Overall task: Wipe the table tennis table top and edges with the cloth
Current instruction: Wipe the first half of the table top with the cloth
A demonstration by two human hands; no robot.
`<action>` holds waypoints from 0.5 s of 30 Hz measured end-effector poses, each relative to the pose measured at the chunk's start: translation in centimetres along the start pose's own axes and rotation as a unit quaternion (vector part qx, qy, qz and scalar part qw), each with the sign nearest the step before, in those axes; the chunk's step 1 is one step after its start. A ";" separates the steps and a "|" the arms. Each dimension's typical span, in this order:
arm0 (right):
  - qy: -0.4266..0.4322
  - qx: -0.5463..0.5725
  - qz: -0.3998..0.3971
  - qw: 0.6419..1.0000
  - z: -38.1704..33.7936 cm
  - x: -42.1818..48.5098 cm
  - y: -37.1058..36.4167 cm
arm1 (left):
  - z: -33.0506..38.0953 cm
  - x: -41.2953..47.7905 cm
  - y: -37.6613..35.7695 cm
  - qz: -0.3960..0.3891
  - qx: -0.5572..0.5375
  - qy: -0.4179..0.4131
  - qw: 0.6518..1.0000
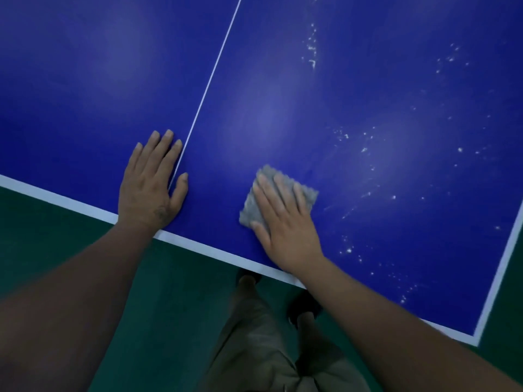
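item: table [283,89], blue top, judged partly wiped. cloth [250,206]: grey, folded square, laid flat on the top near the front edge [70,203], right of the centre line [210,77]. right hand [285,224]: laid flat on the cloth, fingers straight and close together, pressing it down; nothing is gripped. left hand [152,182]: laid flat on the bare top, fingers straight and slightly spread just left of the line, thumb right of it, heel at the front edge. done, as judged: the top left of the cloth and around the line, where no specks are seen. left: white specks [368,148] scattered right of the cloth toward the side edge [506,267] and the corner [477,339], and farther up the top; whether the edges are wiped cannot be told. room: open top is offered ahead and to the right; beyond both edges green floor [56,250] is seen.
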State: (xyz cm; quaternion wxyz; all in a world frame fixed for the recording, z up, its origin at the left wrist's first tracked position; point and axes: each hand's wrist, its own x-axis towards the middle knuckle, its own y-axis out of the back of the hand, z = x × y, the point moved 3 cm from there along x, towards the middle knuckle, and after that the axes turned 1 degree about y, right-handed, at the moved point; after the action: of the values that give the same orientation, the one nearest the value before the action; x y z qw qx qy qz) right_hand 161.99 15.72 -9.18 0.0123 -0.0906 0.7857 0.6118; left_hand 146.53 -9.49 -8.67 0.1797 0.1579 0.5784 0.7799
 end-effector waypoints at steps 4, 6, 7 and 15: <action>0.096 -0.021 -0.029 0.995 3.0 -1.7 0.1 | 1.6 -0.2 -0.3 0.003 -0.003 0.089 0.996; 0.140 -0.022 -0.027 0.989 5.1 0.2 0.7 | 4.1 -0.7 -0.6 0.012 -0.018 0.158 0.987; 0.152 -0.025 -0.019 0.988 6.1 1.6 1.2 | 5.7 -1.2 -0.9 0.020 -0.028 0.184 0.982; 0.045 -0.046 0.024 0.998 14.0 13.3 5.1 | 16.9 -5.1 -6.1 0.052 0.008 0.335 0.941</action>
State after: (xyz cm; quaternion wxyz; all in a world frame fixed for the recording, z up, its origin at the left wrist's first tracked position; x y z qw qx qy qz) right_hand 146.80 28.74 -9.59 -0.0420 -0.0992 0.7583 0.6430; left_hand 159.35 4.08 -9.98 -0.0667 -0.0811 0.6027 0.7910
